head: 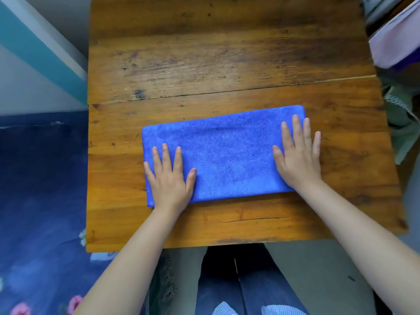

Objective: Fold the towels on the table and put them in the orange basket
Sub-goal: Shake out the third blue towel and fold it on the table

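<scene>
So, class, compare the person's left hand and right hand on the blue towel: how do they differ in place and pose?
The left hand lies at the left end of the blue towel, near its front edge; the right hand lies at the right end, further from the person. The left hand rests wholly on the cloth, while the right hand's outer fingers reach past the towel's edge onto the wooden table. Both lie flat, palm down, fingers spread.

Pale cloth [395,39] and green cloth [400,123] are cut off by the right edge.
</scene>
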### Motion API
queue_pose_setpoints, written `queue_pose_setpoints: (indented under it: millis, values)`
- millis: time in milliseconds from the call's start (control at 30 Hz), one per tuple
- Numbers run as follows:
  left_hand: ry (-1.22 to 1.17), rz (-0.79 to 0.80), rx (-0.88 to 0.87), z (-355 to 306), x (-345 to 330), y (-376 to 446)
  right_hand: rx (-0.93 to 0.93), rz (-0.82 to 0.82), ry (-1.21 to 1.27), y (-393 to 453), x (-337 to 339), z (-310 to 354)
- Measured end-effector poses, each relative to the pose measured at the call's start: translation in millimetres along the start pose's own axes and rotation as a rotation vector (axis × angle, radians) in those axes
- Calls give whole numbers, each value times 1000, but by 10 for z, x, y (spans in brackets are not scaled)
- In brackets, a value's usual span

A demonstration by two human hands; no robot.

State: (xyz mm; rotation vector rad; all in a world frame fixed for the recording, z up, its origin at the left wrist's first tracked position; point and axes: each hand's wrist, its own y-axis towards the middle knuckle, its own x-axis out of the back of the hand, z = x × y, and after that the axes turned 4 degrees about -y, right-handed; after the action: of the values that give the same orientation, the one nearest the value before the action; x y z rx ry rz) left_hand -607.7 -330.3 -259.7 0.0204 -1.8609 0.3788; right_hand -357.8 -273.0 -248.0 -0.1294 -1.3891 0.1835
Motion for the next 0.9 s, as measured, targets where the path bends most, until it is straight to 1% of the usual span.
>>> queue_pose_setpoints:
  millis: [133, 233, 367, 467, 600, 700, 800, 900]
  values:
    - [47, 41, 46, 111, -90, -236, 46, 89, -83, -293, -156, 27]
    - [60, 27, 32, 139, -107, -258, 56, 73, -103, -348, -181, -27]
    - [96, 78, 45, 141, -127, -236, 33, 78, -55, -356, -177, -13]
    - [159, 109, 23, 143, -76, -218, -80, 65, -11, -439, -149, -56]
    - [170, 57, -93, -6, 106, -105, -301, 21, -3, -620, -10, -101]
    - [155, 38, -191, -239, 201, 71, -442, 81, -2, -691, 46, -76]
    - [149, 58, -309, -563, 216, 274, -515, 132, 19, -697, 62, -20]
    - [161, 91, -435, -901, 192, 474, -613, 160, 134, -659, 74, 33]
